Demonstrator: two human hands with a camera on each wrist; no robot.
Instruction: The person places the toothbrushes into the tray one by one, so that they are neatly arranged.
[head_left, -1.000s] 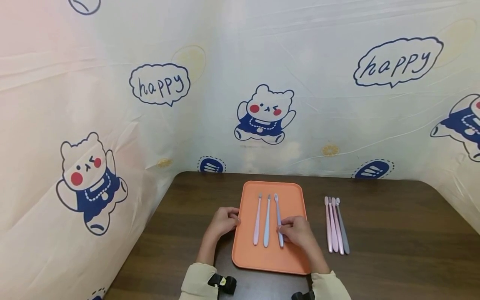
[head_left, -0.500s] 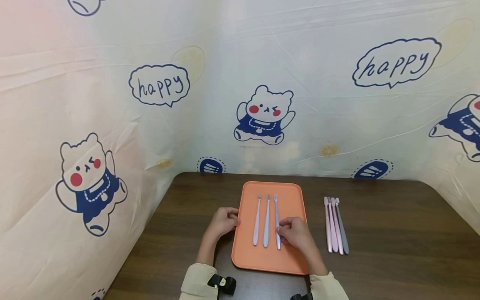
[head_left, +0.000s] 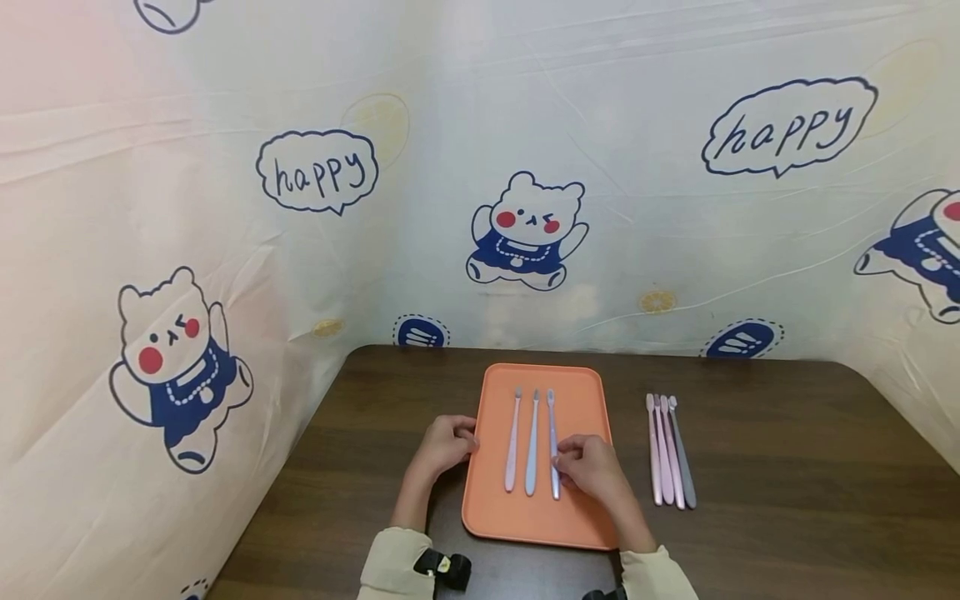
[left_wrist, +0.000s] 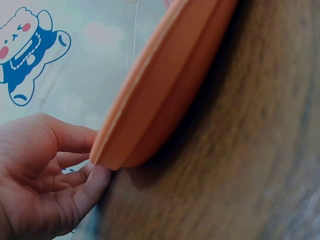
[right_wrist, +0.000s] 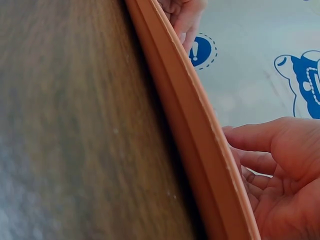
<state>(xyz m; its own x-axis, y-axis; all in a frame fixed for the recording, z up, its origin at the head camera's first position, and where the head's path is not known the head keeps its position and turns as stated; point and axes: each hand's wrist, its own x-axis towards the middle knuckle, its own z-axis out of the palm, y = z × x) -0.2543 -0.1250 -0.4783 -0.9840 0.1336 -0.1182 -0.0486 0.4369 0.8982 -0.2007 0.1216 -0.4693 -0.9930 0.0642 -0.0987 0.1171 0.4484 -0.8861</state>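
An orange tray (head_left: 495,517) lies on the table, with three toothbrushes side by side on it. The left one is pink (head_left: 512,454), the middle one light blue (head_left: 532,454) and the right one bluish-purple (head_left: 552,421). At the tray's left edge my left hand (head_left: 444,444) pinches the rim; the left wrist view shows thumb and fingers on either side of it. My right hand (head_left: 591,467) reaches over the tray's right side and holds the purple toothbrush by its handle. In the right wrist view the tray wall hides that toothbrush and the fingertips.
Right of the tray, several more toothbrushes lie close together on the dark wooden table (head_left: 787,467): pink ones (head_left: 655,454) and a grey one (head_left: 684,467). A printed curtain (head_left: 450,125) surrounds the table's back and sides.
The purple toothbrush's handle end has shifted slightly left under my right hand, so it now lies straighter beside the blue one. My left hand stays on the tray rim.
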